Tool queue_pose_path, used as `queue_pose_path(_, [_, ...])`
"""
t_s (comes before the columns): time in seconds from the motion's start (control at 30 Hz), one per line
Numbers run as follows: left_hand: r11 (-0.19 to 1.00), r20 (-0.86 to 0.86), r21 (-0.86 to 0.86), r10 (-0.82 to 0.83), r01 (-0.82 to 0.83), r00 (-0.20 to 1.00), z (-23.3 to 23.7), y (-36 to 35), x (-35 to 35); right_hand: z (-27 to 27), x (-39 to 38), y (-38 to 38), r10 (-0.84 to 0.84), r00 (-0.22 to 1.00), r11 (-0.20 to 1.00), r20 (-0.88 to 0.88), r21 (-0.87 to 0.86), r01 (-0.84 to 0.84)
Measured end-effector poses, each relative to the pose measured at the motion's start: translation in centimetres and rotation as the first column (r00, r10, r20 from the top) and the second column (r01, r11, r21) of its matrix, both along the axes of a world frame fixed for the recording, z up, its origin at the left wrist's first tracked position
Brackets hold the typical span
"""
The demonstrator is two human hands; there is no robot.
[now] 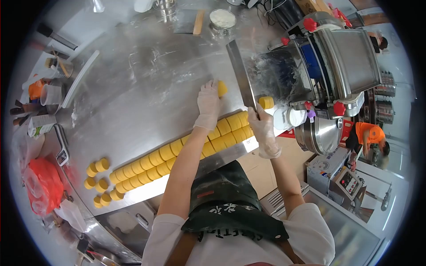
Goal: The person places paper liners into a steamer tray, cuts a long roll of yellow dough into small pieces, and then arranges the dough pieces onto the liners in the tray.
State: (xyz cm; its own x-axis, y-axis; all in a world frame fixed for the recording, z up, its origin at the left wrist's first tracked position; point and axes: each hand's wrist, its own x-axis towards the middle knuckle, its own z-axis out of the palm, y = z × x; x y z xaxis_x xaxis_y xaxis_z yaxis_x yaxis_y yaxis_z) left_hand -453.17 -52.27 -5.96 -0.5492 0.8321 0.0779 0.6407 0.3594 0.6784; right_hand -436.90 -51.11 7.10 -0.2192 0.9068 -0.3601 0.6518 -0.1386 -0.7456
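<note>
My left hand (pixel 208 104), in a clear glove, rests on the steel table with its fingers curled against a short yellow dough piece (pixel 222 88). Part of that piece is hidden behind the fingers. In my gloved right hand (pixel 263 131) is the handle of a long, broad-bladed knife (pixel 241 73), its blade pointing away from me. The blade stands apart from the dough piece, to its right. Another yellow dough piece (pixel 266 103) sits beside the knife, near my right hand. Two long rows of cut yellow dough pieces (pixel 166 152) run along the front edge, passing under my left forearm.
Several loose dough pieces (pixel 102 165) lie at the table's left end. A bowl of white powder (pixel 222 18) and a scraper (pixel 186 22) are at the back. A steel machine with red knobs (pixel 346 62) stands at right. A person in orange (pixel 370 134) is farther off.
</note>
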Motion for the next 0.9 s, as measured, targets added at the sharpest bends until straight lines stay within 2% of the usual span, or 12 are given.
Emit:
queue_pose_path(0.07, [0.997, -0.035, -0.063, 0.037, -0.039, 0.999, -2.4, 1.4, -0.8, -1.6, 0.6, 0.6, 0.020, 1.000, 1.000, -0.013, -0.001, -0.020])
queue_pose_path(0.17, [0.976, -0.090, 0.074, 0.213, -0.206, 0.973, -1.0, 1.6, -4.4, -0.4, -0.4, 1.5, 0.131, 0.991, 0.988, 0.001, -0.078, -0.131])
queue_pose_path(0.2, [0.974, -0.063, 0.028, 0.224, -0.223, 0.973, -0.7, 1.6, -5.5, -0.7, -0.6, 1.8, 0.208, 0.977, 0.978, 0.044, -0.026, -0.207])
queue_pose_path(0.3, [0.970, 0.039, 0.040, 0.238, -0.239, 0.970, 0.3, 1.1, -6.2, -2.6, -1.2, 2.4, 0.366, 0.930, 0.919, 0.035, 0.144, -0.367])
queue_pose_path(0.33, [0.968, 0.082, 0.032, 0.246, -0.249, 0.966, 0.3, 0.8, -6.3, -2.0, -1.4, 2.7, 0.411, 0.910, 0.907, 0.061, 0.072, -0.414])
queue_pose_path(0.4, [0.965, 0.177, 0.018, 0.256, -0.263, 0.950, 0.0, 0.4, -6.4, -1.6, -2.2, 2.9, 0.439, 0.896, 0.896, 0.072, 0.046, -0.442])
queue_pose_path(0.5, [0.961, 0.187, 0.065, 0.251, -0.267, 0.950, -0.7, 0.6, -6.6, -1.5, -2.8, 3.0, 0.472, 0.875, 0.876, 0.111, 0.052, -0.479])
queue_pose_path(0.6, [0.954, 0.282, 0.106, 0.242, -0.281, 0.928, -1.2, 0.7, -6.5, -2.0, -2.7, 3.1, 0.492, 0.860, 0.860, 0.135, 0.081, -0.504])
queue_pose_path(0.73, [0.953, 0.291, 0.089, 0.254, -0.290, 0.923, -1.3, 0.8, -6.6, -1.7, -2.4, 2.8, 0.494, 0.854, 0.858, 0.163, 0.069, -0.509])
queue_pose_path(0.8, [0.955, 0.304, 0.075, 0.252, -0.287, 0.919, -1.2, 0.7, -6.6, -1.7, -2.6, 2.5, 0.489, 0.861, 0.854, 0.142, 0.125, -0.506])
queue_pose_path(0.9, [0.952, 0.233, 0.107, 0.255, -0.286, 0.938, -1.4, 0.8, -6.4, -3.0, -3.8, 3.0, 0.523, 0.837, 0.817, 0.164, 0.182, -0.546])
